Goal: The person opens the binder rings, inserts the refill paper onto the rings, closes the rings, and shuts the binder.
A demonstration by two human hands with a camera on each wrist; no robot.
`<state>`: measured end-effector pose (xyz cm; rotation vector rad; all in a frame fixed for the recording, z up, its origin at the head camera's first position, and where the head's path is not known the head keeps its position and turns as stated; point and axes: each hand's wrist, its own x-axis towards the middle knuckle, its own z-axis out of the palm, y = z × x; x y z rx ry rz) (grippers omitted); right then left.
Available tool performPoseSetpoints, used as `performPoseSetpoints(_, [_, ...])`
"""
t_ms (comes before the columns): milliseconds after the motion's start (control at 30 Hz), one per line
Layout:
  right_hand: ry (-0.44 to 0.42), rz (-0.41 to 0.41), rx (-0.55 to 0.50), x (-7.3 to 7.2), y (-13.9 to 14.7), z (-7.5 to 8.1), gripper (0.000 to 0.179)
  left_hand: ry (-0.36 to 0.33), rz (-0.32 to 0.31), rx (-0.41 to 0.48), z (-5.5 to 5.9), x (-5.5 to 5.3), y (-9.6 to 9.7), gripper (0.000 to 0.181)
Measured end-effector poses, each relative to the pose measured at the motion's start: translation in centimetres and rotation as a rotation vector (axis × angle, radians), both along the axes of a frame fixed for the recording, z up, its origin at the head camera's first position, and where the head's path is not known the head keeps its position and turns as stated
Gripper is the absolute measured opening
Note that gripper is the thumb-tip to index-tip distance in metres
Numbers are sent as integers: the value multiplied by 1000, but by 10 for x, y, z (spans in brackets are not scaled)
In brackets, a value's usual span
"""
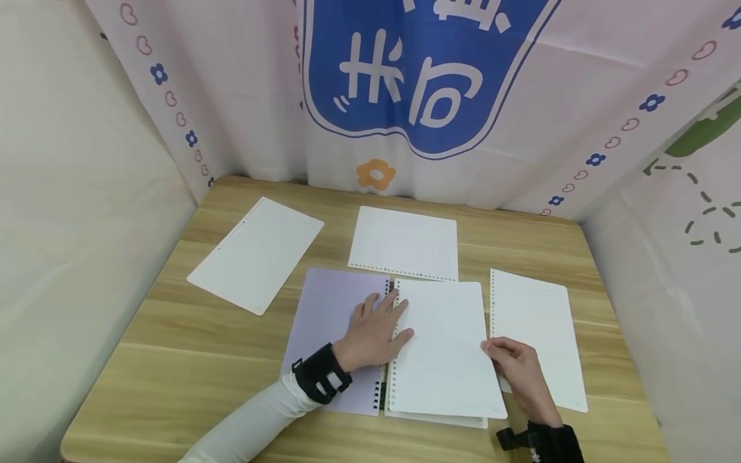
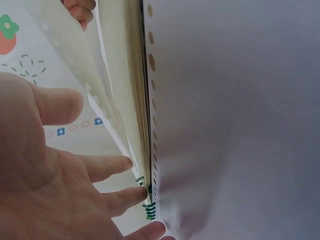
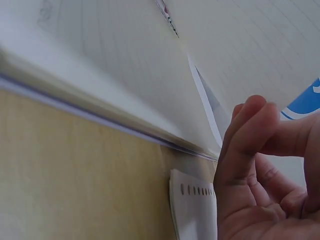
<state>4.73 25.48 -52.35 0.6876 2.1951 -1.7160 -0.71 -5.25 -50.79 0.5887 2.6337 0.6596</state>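
Observation:
An open loose-leaf binder lies on the table, its pale purple cover [image 1: 336,296] folded out to the left and a row of dark rings [image 1: 377,393] along the spine. Over its page stack [image 3: 90,85] is a white punched sheet [image 1: 446,366], with holes along the left edge by the rings. My left hand [image 1: 373,334] rests with fingers spread across the spine and that punched edge. Thumb and fingers of my right hand [image 1: 518,366] pinch the sheet's right edge. In the left wrist view, the sheet [image 2: 75,55] slants up from the stack.
Three other groups of white punched paper lie around the binder: a tilted sheet [image 1: 255,257] at left, lined paper [image 1: 405,241] behind, and a sheet [image 1: 538,334] at right, partly under my right hand. A printed curtain [image 1: 255,96] hangs behind the wooden table [image 1: 173,373].

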Motion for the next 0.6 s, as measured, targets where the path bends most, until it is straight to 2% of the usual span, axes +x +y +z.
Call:
performPoseSetpoints(100, [-9,3,-11,1,0,-1,23,-7,-4,-3,0,1,-1,67])
performPoseSetpoints(233, [-15,11,-14,2,-1,-2,25,-28,-24,-5,5,4,-6,67])
performPoseSetpoints(367, [-8,19,1,3,-1,-4,29,-63,-79,-42,11,10,-11,71])
performPoseSetpoints(500, [13,39,6,5,-1,-5,31,-94,-151,-77,12,16,-18,82])
performPoseSetpoints(600, [27,51,11,6,-1,-5,31,-91,-200,-85,12,19,-22,91])
